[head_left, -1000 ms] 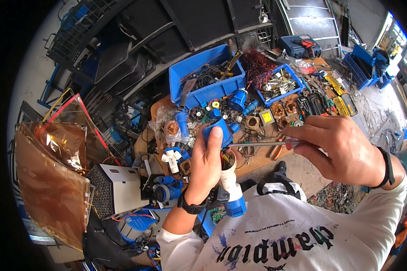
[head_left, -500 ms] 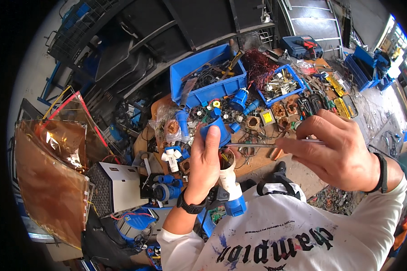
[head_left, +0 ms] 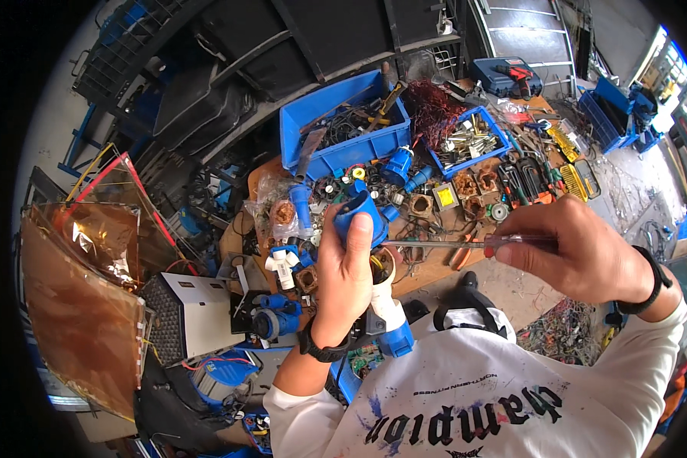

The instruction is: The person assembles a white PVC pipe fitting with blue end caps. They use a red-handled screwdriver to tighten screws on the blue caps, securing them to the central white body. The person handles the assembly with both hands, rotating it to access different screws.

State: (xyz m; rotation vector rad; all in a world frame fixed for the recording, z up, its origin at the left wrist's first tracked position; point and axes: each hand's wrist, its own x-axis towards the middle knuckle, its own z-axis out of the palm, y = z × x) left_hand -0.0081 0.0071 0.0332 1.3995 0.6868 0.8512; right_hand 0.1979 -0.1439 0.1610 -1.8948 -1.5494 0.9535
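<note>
head view, left hand gripping blue plug, right hand pinching screwdriver, crowded bench edge

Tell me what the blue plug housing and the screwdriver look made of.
Blue plug housing in the left hand: moulded plastic by its look, uniform blue with a soft sheen. Screwdriver in the right hand: thin grey shaft with a metallic glint, likely steel; clear, reddish-tinted handle, probably hard plastic.

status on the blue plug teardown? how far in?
Done: loose blue and white connector pieces lie on the bench. In hand: left hand grips a blue plug housing; right hand points a screwdriver at it. Left: that housing looks unopened; another blue connector sits below.
</note>
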